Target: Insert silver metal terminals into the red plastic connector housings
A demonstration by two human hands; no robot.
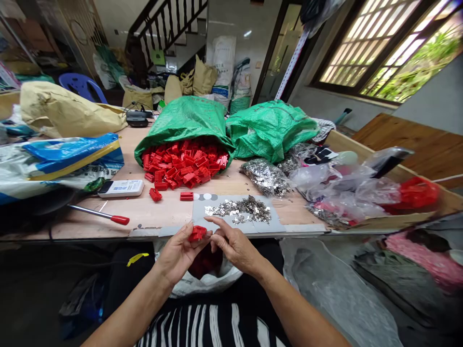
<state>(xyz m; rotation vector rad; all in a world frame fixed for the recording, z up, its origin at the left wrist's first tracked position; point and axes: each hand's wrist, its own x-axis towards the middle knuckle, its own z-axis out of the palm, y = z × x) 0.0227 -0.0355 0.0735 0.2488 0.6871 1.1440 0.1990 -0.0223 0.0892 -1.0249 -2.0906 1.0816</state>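
My left hand (181, 248) is closed around a small red plastic part (197, 233), held just off the table's front edge. Close beside it, my right hand (233, 243) has its thumb and fingers drawn together by the part's right end; whatever they pinch is too small to make out. Small silvery metal pieces (249, 208) lie heaped on a grey mat (202, 224) beyond my hands. One loose red part (186, 196) rests at the mat's upper left, and another red part (155, 194) sits farther left. Below my hands, a white bag (226, 277) holds dark red things on my lap.
A green woven sack (191, 118) spills many red parts (184, 164) onto the table. Right of it are another green sack (271, 127), a clear bag of metal pieces (265, 176) and clear plastic bags (347, 183). A red-tipped metal handle (119, 220) and white box (121, 188) lie left.
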